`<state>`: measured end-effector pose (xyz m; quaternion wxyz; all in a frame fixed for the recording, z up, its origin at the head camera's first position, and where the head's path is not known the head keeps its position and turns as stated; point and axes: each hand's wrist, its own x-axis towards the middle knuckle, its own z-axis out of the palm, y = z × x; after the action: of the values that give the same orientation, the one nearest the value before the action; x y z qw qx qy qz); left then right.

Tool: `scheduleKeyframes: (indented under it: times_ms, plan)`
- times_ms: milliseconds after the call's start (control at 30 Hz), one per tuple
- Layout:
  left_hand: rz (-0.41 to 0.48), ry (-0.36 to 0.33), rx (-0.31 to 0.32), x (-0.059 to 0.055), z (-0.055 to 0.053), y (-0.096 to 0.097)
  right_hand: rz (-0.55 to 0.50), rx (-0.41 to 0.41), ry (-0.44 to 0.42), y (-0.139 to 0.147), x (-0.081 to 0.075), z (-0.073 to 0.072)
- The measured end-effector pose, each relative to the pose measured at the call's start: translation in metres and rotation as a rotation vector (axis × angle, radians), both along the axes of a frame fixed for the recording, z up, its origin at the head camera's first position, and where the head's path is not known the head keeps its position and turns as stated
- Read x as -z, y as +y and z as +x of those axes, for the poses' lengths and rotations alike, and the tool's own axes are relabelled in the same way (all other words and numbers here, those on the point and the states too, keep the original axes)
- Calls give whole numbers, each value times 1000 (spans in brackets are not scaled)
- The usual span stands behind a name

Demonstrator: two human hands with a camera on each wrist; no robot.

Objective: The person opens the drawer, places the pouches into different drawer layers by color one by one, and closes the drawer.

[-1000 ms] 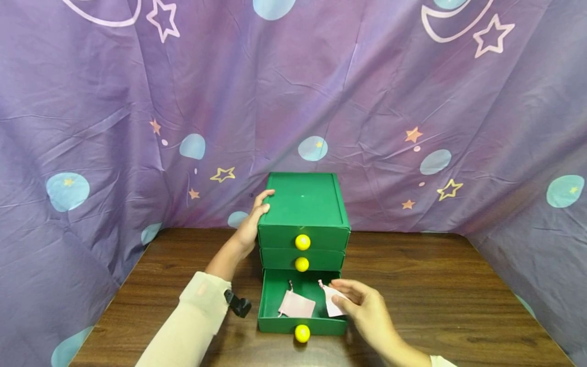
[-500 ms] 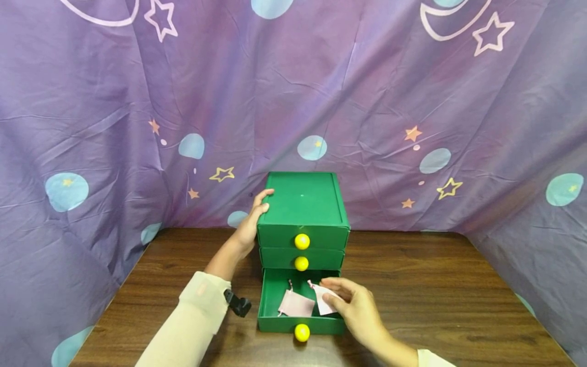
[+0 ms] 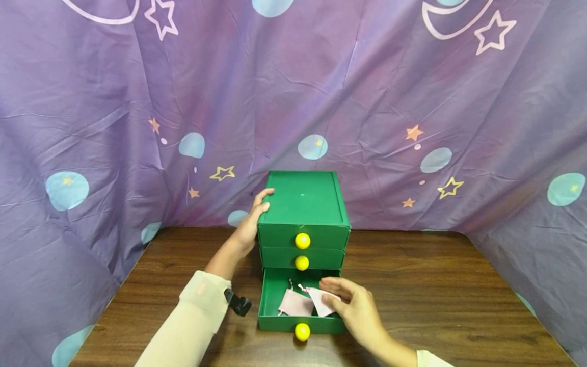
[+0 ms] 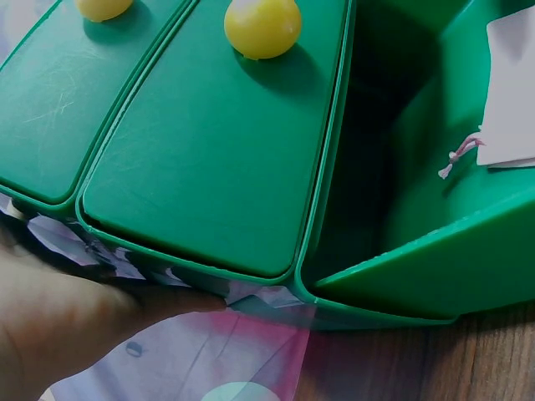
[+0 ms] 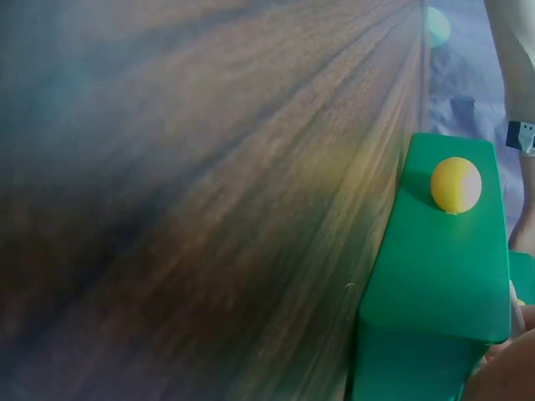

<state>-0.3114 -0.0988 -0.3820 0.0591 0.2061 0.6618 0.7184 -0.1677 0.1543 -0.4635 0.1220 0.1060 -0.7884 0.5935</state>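
Observation:
A green three-drawer cabinet (image 3: pixel 302 201) with yellow knobs stands on the table, its bottom drawer (image 3: pixel 275 275) pulled out. My left hand (image 3: pixel 249 224) rests against the cabinet's left side, fingertips at the top edge. In the drawer lies a pale pink drawstring pouch (image 3: pixel 295 304), also partly seen in the left wrist view. My right hand (image 3: pixel 359 306) is over the drawer's right wall and pinches a second pale pouch (image 3: pixel 322 302), thumb on its near side. This pouch tilts to the left and overlaps the first one. Its right part is hidden behind the thumb.
The upper two drawers are shut; the middle one's knob (image 3: pixel 301 263) sits just above the drawer opening. The drawer's front wall (image 3: pixel 275 324) rises as a low edge before the pouches. Brown wooden table (image 3: pixel 426 285) surrounds the cabinet. A purple patterned cloth (image 3: pixel 367 102) hangs behind.
My right hand has moved slightly left over the drawer. The pouch in it has shifted left and tipped over, its drawstring now close to the first pouch. My left hand has stayed put.

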Motion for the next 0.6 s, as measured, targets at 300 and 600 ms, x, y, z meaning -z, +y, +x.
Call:
scheduleKeyframes:
  times_ms: [300,600]
  plan:
    - [2,0,-3,0,0,0,-26,5,-3,-1,1,-1]
    - [7,8,-4,1,0,1,-24,-3,-3,0,1,0]
